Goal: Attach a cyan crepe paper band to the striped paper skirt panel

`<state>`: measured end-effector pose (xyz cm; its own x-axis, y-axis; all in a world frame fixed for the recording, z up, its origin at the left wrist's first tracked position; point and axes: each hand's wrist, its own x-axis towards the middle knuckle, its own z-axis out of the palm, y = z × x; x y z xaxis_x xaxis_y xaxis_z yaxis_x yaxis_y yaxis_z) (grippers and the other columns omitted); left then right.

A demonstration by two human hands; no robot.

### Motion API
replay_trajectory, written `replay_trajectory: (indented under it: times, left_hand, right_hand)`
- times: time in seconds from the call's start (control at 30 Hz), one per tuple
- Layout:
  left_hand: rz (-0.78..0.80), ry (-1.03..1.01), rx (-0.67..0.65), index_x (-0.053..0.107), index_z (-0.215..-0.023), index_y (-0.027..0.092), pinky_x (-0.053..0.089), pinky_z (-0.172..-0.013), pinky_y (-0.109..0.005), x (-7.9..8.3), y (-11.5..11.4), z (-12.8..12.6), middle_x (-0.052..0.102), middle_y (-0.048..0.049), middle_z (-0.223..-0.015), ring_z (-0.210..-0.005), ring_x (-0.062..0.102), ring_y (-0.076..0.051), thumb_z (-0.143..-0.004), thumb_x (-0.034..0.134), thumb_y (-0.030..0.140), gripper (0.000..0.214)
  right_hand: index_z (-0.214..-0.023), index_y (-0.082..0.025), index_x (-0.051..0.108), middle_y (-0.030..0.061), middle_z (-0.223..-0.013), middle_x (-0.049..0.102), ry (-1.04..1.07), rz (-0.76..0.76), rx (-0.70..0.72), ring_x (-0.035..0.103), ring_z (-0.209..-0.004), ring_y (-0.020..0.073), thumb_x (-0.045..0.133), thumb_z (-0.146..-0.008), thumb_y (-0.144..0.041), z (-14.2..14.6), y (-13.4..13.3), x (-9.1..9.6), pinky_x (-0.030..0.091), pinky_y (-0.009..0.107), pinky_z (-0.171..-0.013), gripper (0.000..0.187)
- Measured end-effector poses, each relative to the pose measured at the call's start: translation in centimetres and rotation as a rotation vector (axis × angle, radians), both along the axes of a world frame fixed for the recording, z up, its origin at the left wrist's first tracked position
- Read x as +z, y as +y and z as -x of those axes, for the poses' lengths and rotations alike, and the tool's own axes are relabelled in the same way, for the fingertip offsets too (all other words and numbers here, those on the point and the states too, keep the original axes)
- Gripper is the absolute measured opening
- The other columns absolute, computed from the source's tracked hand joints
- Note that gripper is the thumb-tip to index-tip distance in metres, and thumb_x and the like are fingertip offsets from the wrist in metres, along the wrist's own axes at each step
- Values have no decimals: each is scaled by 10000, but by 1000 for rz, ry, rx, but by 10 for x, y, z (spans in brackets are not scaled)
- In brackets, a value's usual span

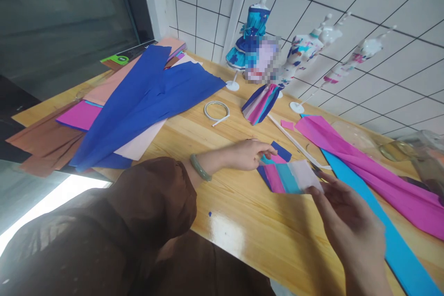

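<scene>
A small pleated piece of crepe paper (pixel 289 176) in blue, pink, turquoise and pale lilac stripes lies on the wooden table (pixel 243 222). My left hand (pixel 248 153), with a green bangle at the wrist, pinches its upper left edge with closed fingers. My right hand (pixel 347 215) grips the piece's lower right corner between thumb and fingers.
Large blue (pixel 145 97), pink and brown paper sheets cover the table's left. Long magenta (pixel 367 171) and turquoise (pixel 388 236) strips lie at right. Small mannequins in paper dresses (pixel 251 39) stand along the tiled wall, with a white tape roll (pixel 217 112) nearby.
</scene>
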<state>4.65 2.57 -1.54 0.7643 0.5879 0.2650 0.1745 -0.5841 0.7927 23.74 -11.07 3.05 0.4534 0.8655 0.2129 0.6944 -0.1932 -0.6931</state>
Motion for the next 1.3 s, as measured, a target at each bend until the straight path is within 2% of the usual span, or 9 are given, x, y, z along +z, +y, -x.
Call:
replay_trajectory:
  times: [0.07,0.13,0.3,0.4,0.5,0.67,0.87,1.3]
  left_hand:
    - [-109,70,-43,547,-1165,185,398,-923,-318,4,-2,2,621,-58,-1117,-1064,518,-174,-680,486,-4,525]
    - [-185,135,-67,562,-1132,187,382,-938,-330,7,-2,3,616,-52,-1117,-1073,503,-191,-663,520,19,500]
    - [-272,240,-104,649,-875,155,360,-936,-327,13,1,4,628,-64,-1003,-1006,512,-199,-700,588,117,189]
    - [-262,236,-96,659,-751,167,362,-907,-315,9,7,4,614,-56,-967,-976,507,-193,-736,615,171,46]
    - [-284,208,-97,651,-687,174,358,-876,-314,0,13,2,606,-45,-922,-936,495,-185,-760,625,194,80]
    - [-321,194,-115,649,-706,180,339,-873,-315,-8,17,1,593,-49,-947,-946,473,-186,-779,629,246,101]
    - [-258,216,-104,636,-737,181,341,-888,-297,-4,16,1,581,-49,-960,-968,471,-183,-788,617,236,77]
    - [-244,234,-105,671,-760,186,320,-968,-321,-1,14,5,581,-56,-1041,-1065,466,-198,-781,609,203,68]
  right_hand:
    - [-1087,-230,648,47,-918,684,97,-18,-48,636,-837,219,681,-688,-451,-2,3,-1,510,363,-760,457]
    - [-1091,-227,648,41,-903,672,178,-13,-52,626,-830,213,699,-672,-438,-4,5,-5,502,372,-785,471]
    - [-1104,-238,641,10,-891,638,352,-82,-38,599,-810,172,717,-670,-402,-10,6,-20,482,354,-815,471]
    - [-1088,-252,645,-9,-875,625,372,-100,-49,587,-780,149,713,-679,-393,-13,6,-27,485,316,-776,438]
    - [-1071,-244,652,-1,-868,635,369,-78,-59,591,-765,154,712,-678,-397,-15,6,-29,494,307,-734,425]
    - [-1095,-220,646,24,-891,649,373,-91,-45,608,-796,188,715,-672,-403,-15,5,-26,498,367,-772,466]
    - [-1088,-229,652,13,-868,646,399,-112,-41,606,-765,168,727,-673,-384,-15,5,-26,497,364,-784,450]
    - [-1066,-235,657,3,-874,639,384,-127,-28,611,-794,166,723,-685,-373,-14,5,-24,515,339,-773,411]
